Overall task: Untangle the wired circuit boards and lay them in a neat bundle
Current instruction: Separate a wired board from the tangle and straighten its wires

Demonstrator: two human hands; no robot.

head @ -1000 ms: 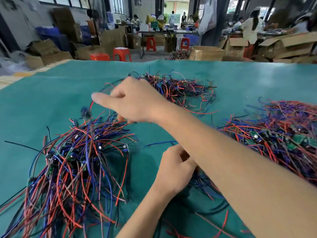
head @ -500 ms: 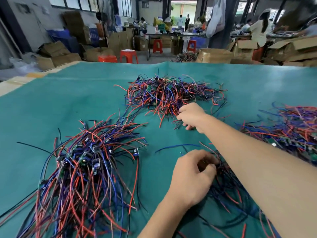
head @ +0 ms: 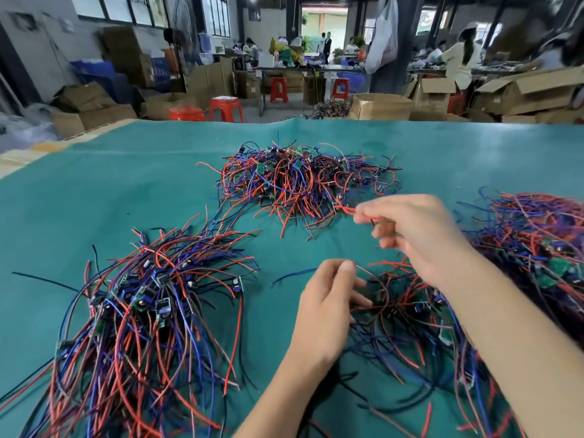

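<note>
Right hand [head: 414, 229] pinches a red wire [head: 344, 210] running up-left into the far tangle [head: 303, 181]. Left hand [head: 328, 298], fingers curled, grips wires of the near cluster [head: 398, 308] (boards half hidden). Right hand is nearer the tangle.

We lose the right-hand pile [head: 543, 241] past the frame's edge, our right forearm [head: 512, 336] covers part of the near tangle [head: 398, 314], and distant workers [head: 458, 58] blur.

single head cam, looks fwd and down over green table [head: 94, 197], close above hands, workshop bg beyond
</note>
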